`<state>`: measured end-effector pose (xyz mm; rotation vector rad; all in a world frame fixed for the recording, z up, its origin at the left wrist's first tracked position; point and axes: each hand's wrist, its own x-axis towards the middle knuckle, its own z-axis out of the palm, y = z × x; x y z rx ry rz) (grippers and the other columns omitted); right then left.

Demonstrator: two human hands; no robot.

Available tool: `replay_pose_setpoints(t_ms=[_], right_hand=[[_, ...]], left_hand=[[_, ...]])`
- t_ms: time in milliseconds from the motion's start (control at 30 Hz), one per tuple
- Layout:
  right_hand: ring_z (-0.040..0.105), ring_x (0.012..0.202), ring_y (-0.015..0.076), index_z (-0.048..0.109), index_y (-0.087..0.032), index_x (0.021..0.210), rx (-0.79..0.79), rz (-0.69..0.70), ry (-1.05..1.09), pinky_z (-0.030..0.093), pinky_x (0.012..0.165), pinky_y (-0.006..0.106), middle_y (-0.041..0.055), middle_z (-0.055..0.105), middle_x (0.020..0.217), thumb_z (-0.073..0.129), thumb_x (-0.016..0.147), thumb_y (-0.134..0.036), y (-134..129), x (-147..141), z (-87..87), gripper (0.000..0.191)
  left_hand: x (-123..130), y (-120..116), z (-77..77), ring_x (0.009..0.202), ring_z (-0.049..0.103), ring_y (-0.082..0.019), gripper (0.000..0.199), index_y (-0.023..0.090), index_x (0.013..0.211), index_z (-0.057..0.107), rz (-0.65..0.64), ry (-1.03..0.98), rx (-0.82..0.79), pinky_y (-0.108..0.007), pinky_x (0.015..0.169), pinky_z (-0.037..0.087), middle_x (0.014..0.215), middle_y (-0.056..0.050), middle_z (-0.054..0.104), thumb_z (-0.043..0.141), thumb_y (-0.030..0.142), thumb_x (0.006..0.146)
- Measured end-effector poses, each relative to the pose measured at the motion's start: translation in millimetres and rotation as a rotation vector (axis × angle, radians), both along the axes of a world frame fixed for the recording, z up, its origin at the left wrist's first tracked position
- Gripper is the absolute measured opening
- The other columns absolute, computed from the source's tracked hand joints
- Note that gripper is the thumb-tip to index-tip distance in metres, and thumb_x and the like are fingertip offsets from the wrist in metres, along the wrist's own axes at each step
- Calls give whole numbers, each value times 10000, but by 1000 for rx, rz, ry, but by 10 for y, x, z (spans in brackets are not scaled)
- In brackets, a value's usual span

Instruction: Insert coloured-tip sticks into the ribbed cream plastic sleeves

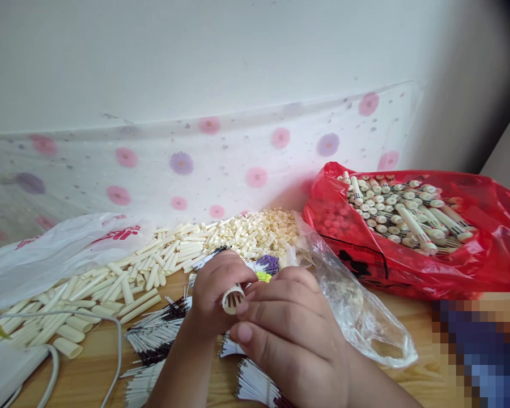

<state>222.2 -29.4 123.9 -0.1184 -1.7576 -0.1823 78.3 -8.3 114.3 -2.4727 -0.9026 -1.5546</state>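
Observation:
My left hand [216, 292] is wrapped round a short cream plastic tube [229, 306], whose round open end faces me and shows ribs or slots inside. My right hand [295, 328] is closed close beside it, thumb and fingertips at the tube's rim. Whatever lies between the right fingertips is hidden. Below and around the hands are bundles of thin white rods with dark tips [157, 326] and a bundle of white rods [259, 382]. Purple-tipped pieces [267, 263] and yellow-green pieces [263, 276] show just behind the fingers.
Cream tubes [110, 289] and small slotted cream pieces [259, 232] are heaped behind. A red plastic bag [365, 266] of assembled pieces stands right, a clear bag [344, 300] beside it. At left are a white bag [68, 249], a cable [119, 345] and a white box [12, 368].

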Motion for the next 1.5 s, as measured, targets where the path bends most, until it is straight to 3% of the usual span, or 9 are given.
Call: replay_pose_setpoints(t_ms=[100,333,600,933,1100,1333,1500], right_hand=[[606,709,105,611,-166,728,13,-70,-60,447,641,282,-26,685,727,554,768,-124,64,7,15,81],[530,685,117,589,-167,802,-37,-39,-157,381,615,289,-10,645,758,568,776,-182,215,48,-39,37],[498,684,133,572,-158,742,-117,8,-203,378,623,299,22,597,744,513,811,-374,260,25,-40,234],[512,742,153,596,-150,840,-126,75,-228,404,665,325,41,602,807,586,759,-370,251,51,-35,235],[506,787,158,600,-150,861,-128,90,-292,408,703,333,50,598,852,572,785,-291,236,110,1,162],[498,784,156,598,-154,747,-126,56,-322,400,691,328,44,599,884,536,806,-215,243,133,7,105],[483,731,142,582,-161,774,-172,-22,-351,382,650,306,33,595,836,503,828,-257,178,177,36,136]], left_hand=[[-28,-26,33,529,429,-129,306,179,587,496,-22,-85,-44,-272,507,348,506,2,455,407,326,839],[-60,-43,145,512,454,-113,388,166,645,532,31,165,-45,-249,500,340,524,10,496,441,521,774],[-51,-21,103,480,397,-100,539,155,531,445,-40,222,-53,-243,492,305,483,18,412,319,618,776],[-56,-46,98,500,428,-106,389,158,563,455,-62,192,-51,-243,511,332,505,15,447,445,466,801],[-28,-37,101,499,433,-94,280,160,576,456,-67,197,-41,-227,511,328,510,21,451,425,282,826],[-21,-16,99,506,424,-98,318,159,592,437,-91,204,16,-229,499,309,516,20,443,485,403,790],[-12,-12,89,499,405,-105,268,166,588,421,-19,205,69,-245,500,301,507,22,432,473,328,795]])
